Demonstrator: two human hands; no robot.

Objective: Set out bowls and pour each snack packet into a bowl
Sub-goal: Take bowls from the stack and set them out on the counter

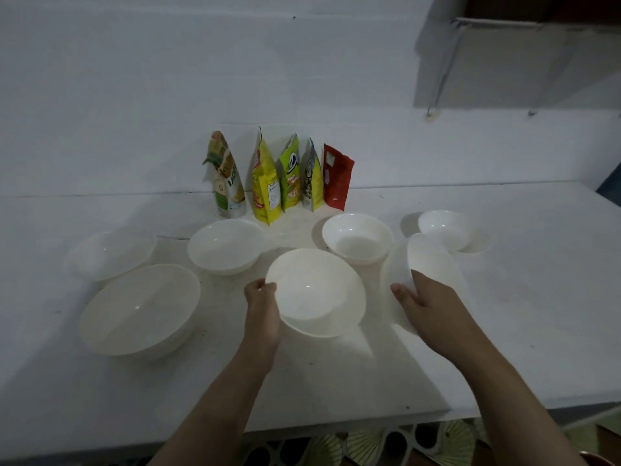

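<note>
Several white bowls are spread over a white table [336,381]. My left hand [260,311] grips the left rim of a white bowl [319,290] held tilted near the middle. A second white bowl [433,264], tipped steeply on its side, is held at its near rim by my right hand [426,304]. Several snack packets stand in a row against the back wall: a green and white one [226,183], a yellow one [265,186], a lime one [290,176], a grey and yellow one [312,179] and a red one [337,178].
Other empty white bowls sit on the table: a large one [141,309] at near left, one [111,253] at far left, one [225,245] behind centre, one [358,237] right of centre, a small one [445,228] at far right. The table's front edge [336,428] runs just below my forearms.
</note>
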